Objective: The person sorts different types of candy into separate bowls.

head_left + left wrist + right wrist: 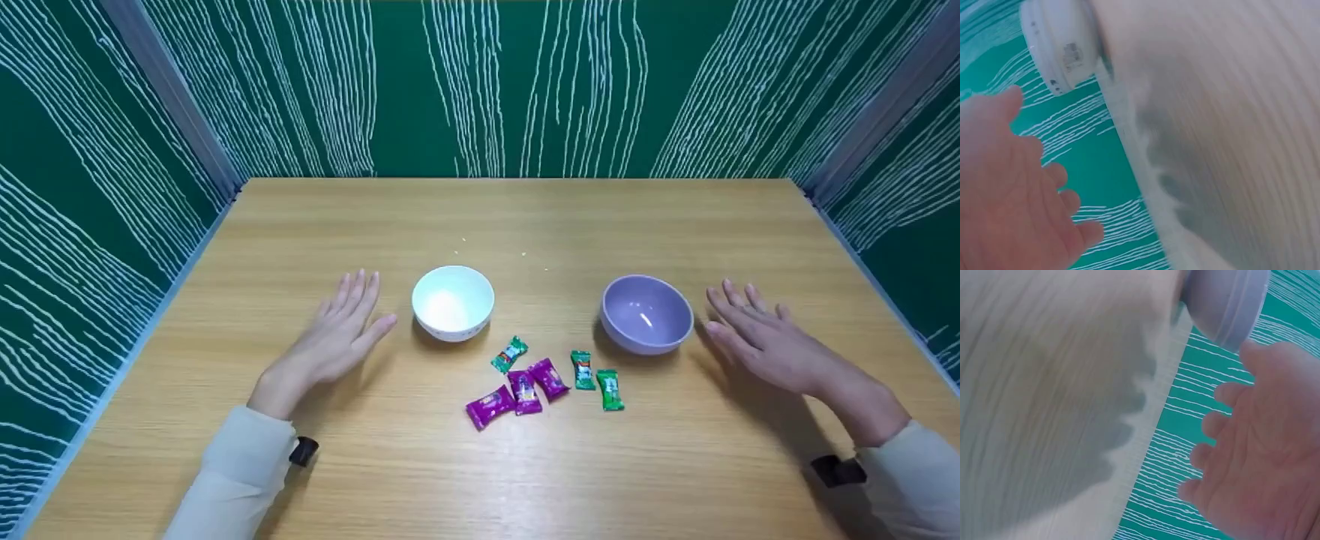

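Observation:
My left hand hovers over the table with fingers extended, left of a white bowl and apart from it. On the other side, my right hand is held palm down with its fingers stretched out, just right of a purple bowl. Neither hand holds anything. Between and in front of the bowls lie several wrapped candies: purple ones in a cluster, a green one by the white bowl, and two green ones nearer the purple bowl. Both wrist views show an open palm above the tabletop.
The wooden table spans the space, with a few tiny white specks behind the bowls. Green panels with white wavy lines enclose its back and sides. Dark wrist straps hang at the cuffs.

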The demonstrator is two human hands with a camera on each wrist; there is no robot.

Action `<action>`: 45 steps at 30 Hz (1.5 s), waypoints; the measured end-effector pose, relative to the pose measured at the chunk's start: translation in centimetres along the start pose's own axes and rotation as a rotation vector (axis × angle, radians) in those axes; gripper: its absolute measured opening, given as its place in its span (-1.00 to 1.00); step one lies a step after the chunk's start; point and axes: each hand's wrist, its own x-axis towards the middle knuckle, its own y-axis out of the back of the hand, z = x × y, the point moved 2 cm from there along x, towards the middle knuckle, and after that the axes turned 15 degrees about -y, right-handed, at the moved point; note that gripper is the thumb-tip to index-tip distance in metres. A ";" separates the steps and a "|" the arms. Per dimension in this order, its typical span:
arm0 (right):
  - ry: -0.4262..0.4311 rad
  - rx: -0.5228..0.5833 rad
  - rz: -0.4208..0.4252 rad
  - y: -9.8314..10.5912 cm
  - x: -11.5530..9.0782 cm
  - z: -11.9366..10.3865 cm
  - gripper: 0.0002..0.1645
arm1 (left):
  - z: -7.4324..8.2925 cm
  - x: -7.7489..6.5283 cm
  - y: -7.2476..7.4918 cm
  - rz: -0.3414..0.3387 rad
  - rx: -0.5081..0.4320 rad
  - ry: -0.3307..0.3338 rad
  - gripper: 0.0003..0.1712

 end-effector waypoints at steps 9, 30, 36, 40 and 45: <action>0.039 0.360 0.025 0.9 -0.9 -1.2 0.17 | 0.9 1.1 0.7 0.062 -0.446 -0.050 0.09; 0.316 0.565 -0.196 -1.1 -4.7 -6.0 -0.38 | 1.5 5.2 -1.9 0.242 -1.317 0.250 -0.07; 0.301 0.513 -0.367 -3.2 -3.8 -6.9 -0.38 | 1.3 5.5 -2.5 0.280 -1.373 0.272 -0.16; 0.284 0.553 -0.380 -4.6 -3.2 -7.8 -0.28 | 1.3 5.6 -2.8 0.296 -1.410 0.274 -0.19; 0.230 0.651 -0.407 -6.2 -3.3 -8.9 -0.18 | 1.3 5.7 -3.1 0.302 -1.437 0.280 -0.23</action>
